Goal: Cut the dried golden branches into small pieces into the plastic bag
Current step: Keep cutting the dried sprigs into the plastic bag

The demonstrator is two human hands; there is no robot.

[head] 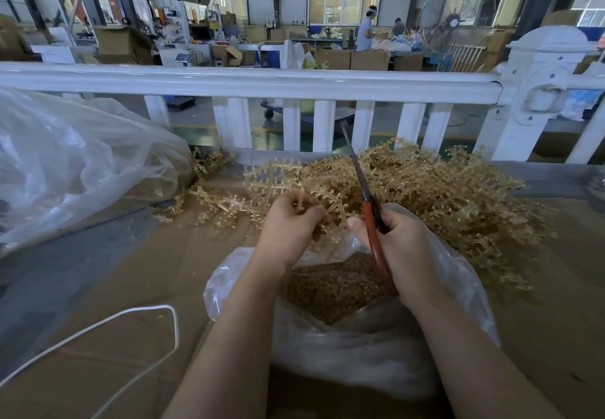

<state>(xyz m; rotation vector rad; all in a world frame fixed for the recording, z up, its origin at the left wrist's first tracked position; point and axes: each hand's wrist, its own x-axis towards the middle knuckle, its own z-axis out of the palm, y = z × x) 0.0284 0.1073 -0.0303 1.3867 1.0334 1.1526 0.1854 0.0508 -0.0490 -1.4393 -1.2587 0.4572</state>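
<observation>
Two bare forearms enter from the bottom edge, over brown cardboard sheeting [98, 369] covering the work surface. A white cord [131, 317] loops across the cardboard at lower left. Between the arms, bottom centre, an open clear plastic bag [343, 353] sits with its mouth up, holding a heap of small golden cut pieces [330, 291]. Left hand [289, 225], centre frame just above the bag mouth, fingers curled around a golden branch [284, 179], pinching its stems; the branch fans up and left from the fist. Right hand [402, 241], just right of centre, wrapped tight around the orange handles of scissors [368, 209]; the handles run down past the wrist over the bag, the blades point up and slightly left toward the fence and look closed or nearly so, can't tell for sure. Behind the hands, centre to right, a big pile of dried golden branches [458, 196] lies on the surface, touching the far rim of the bag. Loose sprigs [203, 202] scattered left of the held branch. Left side of frame, a large crumpled clear plastic sheet or bag [75, 163], contents unclear. Beyond the pile, a white picket fence [262, 82] spans the full width, thick post at right. Past the fence, upper frame: factory floor with cardboard boxes [370, 60], a standing industrial fan [455, 22] at upper right, two people [366, 30] at a far table, windows along the back wall.
</observation>
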